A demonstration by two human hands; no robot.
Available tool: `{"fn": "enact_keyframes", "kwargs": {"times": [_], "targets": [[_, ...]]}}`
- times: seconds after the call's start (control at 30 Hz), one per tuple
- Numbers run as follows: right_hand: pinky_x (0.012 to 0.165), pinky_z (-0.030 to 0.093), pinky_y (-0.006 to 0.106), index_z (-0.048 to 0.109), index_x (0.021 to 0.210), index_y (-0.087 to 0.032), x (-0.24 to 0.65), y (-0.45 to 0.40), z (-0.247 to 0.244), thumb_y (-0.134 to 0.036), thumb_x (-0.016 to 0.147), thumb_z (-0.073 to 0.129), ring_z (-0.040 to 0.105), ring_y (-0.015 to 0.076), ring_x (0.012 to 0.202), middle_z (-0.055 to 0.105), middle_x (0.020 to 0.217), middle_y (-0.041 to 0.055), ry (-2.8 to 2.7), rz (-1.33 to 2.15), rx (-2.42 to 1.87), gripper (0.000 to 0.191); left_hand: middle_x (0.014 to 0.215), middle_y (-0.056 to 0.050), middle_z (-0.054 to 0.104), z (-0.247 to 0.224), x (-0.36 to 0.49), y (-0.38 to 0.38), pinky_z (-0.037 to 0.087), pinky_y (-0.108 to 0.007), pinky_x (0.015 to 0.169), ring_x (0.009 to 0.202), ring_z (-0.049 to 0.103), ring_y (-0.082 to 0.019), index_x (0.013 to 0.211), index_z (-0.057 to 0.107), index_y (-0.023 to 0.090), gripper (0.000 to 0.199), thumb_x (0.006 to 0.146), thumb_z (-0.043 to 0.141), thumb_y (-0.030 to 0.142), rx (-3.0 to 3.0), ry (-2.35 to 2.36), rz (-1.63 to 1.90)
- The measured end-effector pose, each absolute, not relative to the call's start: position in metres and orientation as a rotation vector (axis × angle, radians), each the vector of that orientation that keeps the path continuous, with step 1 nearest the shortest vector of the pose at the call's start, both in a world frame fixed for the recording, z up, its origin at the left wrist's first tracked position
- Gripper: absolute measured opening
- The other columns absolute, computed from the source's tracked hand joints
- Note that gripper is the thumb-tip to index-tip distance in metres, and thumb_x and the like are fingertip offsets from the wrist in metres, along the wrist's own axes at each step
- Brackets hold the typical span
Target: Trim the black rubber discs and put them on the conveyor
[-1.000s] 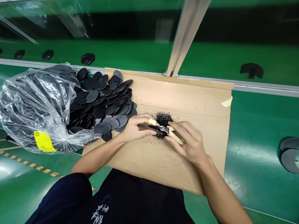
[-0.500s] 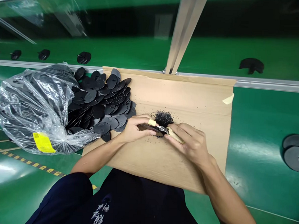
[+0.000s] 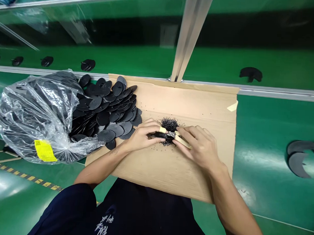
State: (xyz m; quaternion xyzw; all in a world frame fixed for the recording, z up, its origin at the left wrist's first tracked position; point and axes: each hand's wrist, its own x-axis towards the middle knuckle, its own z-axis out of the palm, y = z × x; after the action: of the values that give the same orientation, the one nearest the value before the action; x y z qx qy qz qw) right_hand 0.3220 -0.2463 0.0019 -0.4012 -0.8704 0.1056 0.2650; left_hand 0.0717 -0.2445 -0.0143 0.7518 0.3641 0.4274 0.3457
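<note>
- The left hand (image 3: 143, 136), a pale tape wrap on one finger (image 3: 162, 130), curls closed around a black plastic disc (image 3: 156, 134), most of which it hides.
- The right hand (image 3: 199, 147) grips small side cutters (image 3: 172, 134) with cream handles, their metal head against the disc's edge.
- The step in hand looks like trimming that edge; black crumbs (image 3: 169, 125) lie heaped just beyond the hands on a cardboard sheet (image 3: 194, 101).
- The next snip seems to call for the left hand to keep the disc steady and turn a fresh stretch of edge to the blades.
- A pile of similar discs (image 3: 105, 110) spills from a clear plastic bag (image 3: 34, 117) at left, on a green conveyor belt (image 3: 265, 129).
- Compared with the earlier frame, the hands sit closer together, and less of the cutter handles shows.
</note>
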Motion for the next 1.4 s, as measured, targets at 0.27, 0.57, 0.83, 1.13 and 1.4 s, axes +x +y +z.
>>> {"fn": "enact_keyframes", "kwargs": {"times": [0.27,0.57,0.83,1.13,1.4], "targets": [[0.076,0.059,0.040,0.068,0.119,-0.025,0.311,-0.252,0.009,-0.037,0.091,0.072,0.070,0.0252,0.093,0.075,0.107,0.0101,-2.017,0.776,-1.003,0.031,0.089,-0.008,0.078,-0.016,0.079,-0.254,0.058,-0.029,0.076,0.080,0.073,-0.019,0.096,0.076,0.017,0.033,0.086,0.079,0.048,1.632,1.094,1.161],[0.064,0.046,0.035,0.070,0.116,-0.023,0.300,-0.261,-0.003,-0.018,0.095,0.064,0.067,0.0205,0.078,0.077,0.093,0.0078,-2.204,0.272,-0.837,0.022,0.094,-0.008,0.075,-0.016,0.073,-0.255,0.058,-0.034,0.078,0.087,0.070,-0.020,0.110,0.071,0.020,0.017,0.096,0.062,0.018,2.389,0.999,1.096],[0.066,0.055,0.035,0.070,0.116,-0.025,0.314,-0.255,0.014,-0.022,0.089,0.073,0.070,0.0206,0.082,0.076,0.100,0.0071,-1.902,0.854,-0.886,0.027,0.105,-0.010,0.073,-0.022,0.076,-0.259,0.059,-0.031,0.086,0.097,0.071,-0.020,0.118,0.067,0.017,0.028,0.094,0.054,0.010,2.259,0.957,1.100],[0.074,0.055,0.038,0.067,0.124,-0.022,0.323,-0.243,0.002,-0.016,0.091,0.064,0.070,0.0225,0.090,0.076,0.107,0.0098,-2.174,0.504,-0.893,0.033,0.103,-0.010,0.076,-0.021,0.077,-0.261,0.058,-0.027,0.088,0.099,0.073,-0.019,0.112,0.069,0.015,0.018,0.097,0.065,0.025,1.847,0.932,1.190],[0.068,0.051,0.033,0.067,0.121,-0.022,0.322,-0.244,0.001,-0.017,0.094,0.064,0.067,0.0193,0.081,0.076,0.097,0.0082,-2.218,0.326,-0.910,0.027,0.104,-0.010,0.074,-0.024,0.079,-0.265,0.061,-0.022,0.081,0.098,0.073,-0.017,0.113,0.069,0.015,0.023,0.098,0.067,0.032,1.775,0.890,1.193]]}}
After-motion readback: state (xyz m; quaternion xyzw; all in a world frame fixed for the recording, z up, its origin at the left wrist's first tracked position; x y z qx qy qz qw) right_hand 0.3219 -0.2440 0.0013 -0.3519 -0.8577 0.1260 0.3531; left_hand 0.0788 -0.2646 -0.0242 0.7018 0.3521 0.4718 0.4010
